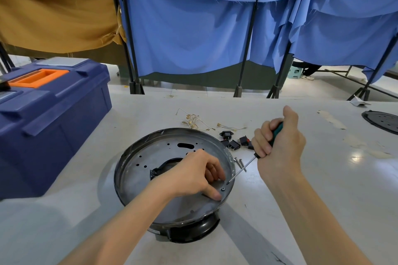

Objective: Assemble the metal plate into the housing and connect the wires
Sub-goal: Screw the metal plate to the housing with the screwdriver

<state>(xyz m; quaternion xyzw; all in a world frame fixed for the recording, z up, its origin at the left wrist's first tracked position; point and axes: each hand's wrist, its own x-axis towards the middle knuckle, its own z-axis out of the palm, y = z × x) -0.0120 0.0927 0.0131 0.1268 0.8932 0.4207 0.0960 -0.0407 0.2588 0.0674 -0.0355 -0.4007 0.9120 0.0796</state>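
Note:
A round grey metal plate (150, 157) with several holes lies inside the black housing (189, 232) at the middle of the table. My left hand (193, 174) rests on the plate near its right rim, fingers curled and thumb pressing down next to a small screw (223, 188). My right hand (277, 142) grips a green-handled screwdriver (245, 164), whose tip touches the plate just above that screw. Thin wires with ring terminals (193, 121) lie on the table behind the housing.
A blue toolbox (47, 118) with an orange handle stands at the left. Black switches and a socket (234, 141) and loose screws (238, 161) lie right of the housing. A black round lid (381, 120) sits at the far right edge. Blue and tan curtains hang behind.

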